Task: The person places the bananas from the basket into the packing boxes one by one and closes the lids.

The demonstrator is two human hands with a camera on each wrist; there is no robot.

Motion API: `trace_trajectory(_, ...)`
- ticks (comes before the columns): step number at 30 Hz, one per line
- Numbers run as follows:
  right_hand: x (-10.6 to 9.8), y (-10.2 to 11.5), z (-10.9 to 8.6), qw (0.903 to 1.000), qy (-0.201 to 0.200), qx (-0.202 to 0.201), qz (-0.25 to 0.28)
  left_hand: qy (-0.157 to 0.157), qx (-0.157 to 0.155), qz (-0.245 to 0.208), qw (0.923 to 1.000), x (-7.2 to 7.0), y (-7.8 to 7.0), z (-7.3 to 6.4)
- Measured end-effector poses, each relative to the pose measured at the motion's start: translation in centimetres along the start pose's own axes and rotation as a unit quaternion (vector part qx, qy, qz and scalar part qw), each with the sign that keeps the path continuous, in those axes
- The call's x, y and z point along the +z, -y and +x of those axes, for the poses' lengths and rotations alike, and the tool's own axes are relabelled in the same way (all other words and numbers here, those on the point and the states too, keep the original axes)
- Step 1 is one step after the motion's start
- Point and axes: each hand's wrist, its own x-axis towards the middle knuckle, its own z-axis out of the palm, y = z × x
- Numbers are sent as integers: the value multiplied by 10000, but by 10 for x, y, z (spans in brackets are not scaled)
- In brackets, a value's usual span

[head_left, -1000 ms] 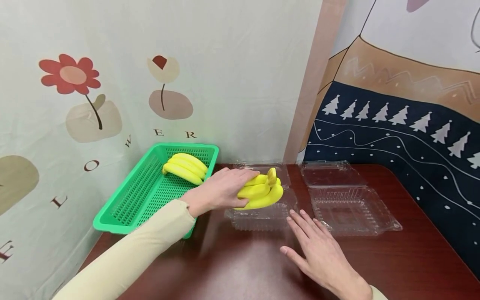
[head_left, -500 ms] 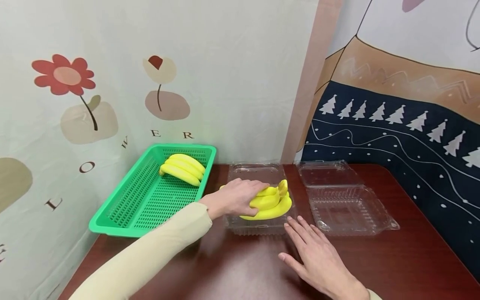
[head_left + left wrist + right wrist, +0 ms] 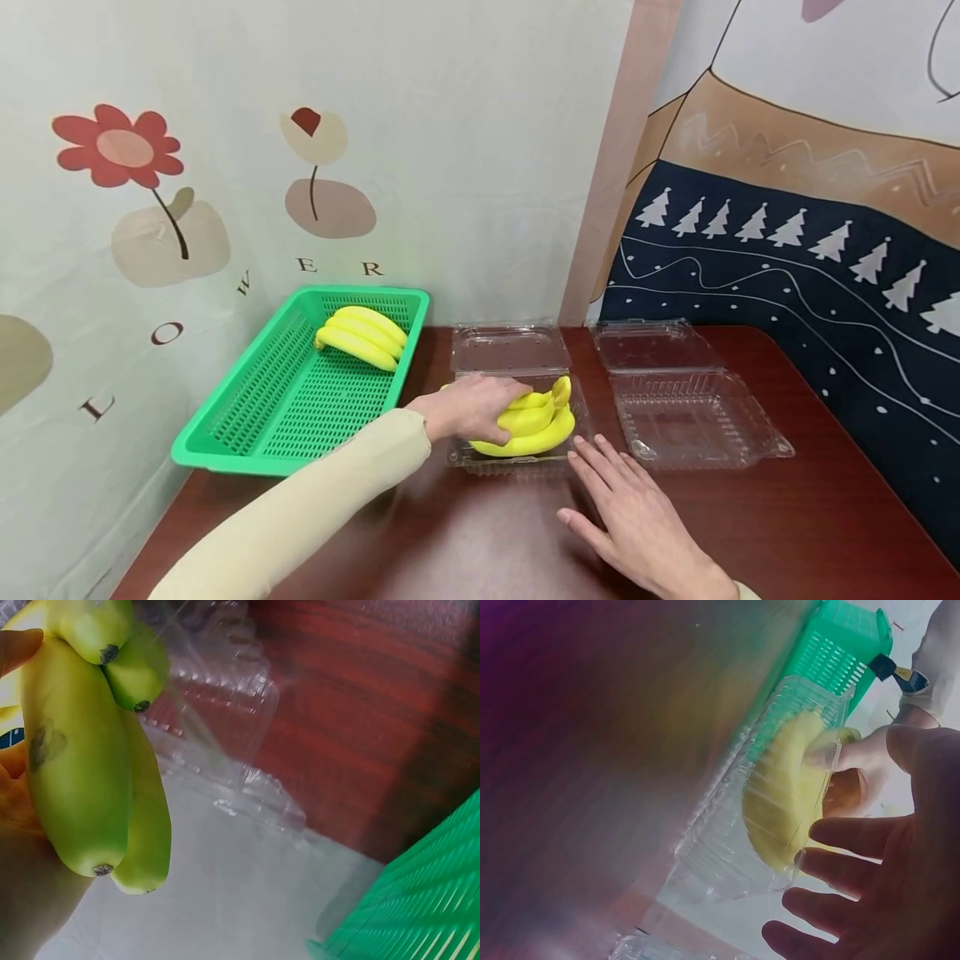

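My left hand (image 3: 478, 408) grips a bunch of yellow bananas (image 3: 536, 429) from above, its thumb on the near side. The bunch sits low over the base of a clear plastic clamshell box (image 3: 459, 454), whose lid (image 3: 510, 348) lies folded back toward the wall. In the left wrist view, the dark tips of the bananas (image 3: 82, 765) show beside the thumb. My right hand (image 3: 637, 517) is at the box's right front corner with its fingers straight. In the right wrist view its fingertips come up against the wall of the clear box (image 3: 727, 847), with the bananas behind it.
A green plastic basket (image 3: 247, 454) stands on the left, holding another bunch of bananas (image 3: 363, 336). To the right, a second clear clamshell box (image 3: 697, 421) lies open on the brown table (image 3: 810, 517). Printed curtains rise behind the table.
My left hand has carried the bananas slightly right and down from above the left box into its base. My right hand has stayed nearly still beside the box.
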Motion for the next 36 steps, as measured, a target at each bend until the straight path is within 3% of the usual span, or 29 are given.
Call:
trace_trajectory(10,0,-1,1,10000,17,-8,30,23,62,69,10000,16,-1,2)
trace_trajectory(15,-6,-2,4,9993,74,241,272,-30,109,82,9999,18,0,1)
trace_trajectory(20,-15,-4,12,9963,-175,531,646,-144,237,233,9993,20,0,-1)
trace_trajectory(27,-18,-6,31,9922,-374,574,1039,-444,395,636,9962,23,0,-11)
trace_trajectory(32,-13,-8,43,9883,-397,595,1348,-552,179,479,9972,22,4,-23)
trace_trajectory(36,-9,-9,50,9843,-503,708,1536,-608,-106,110,9980,22,7,-32)
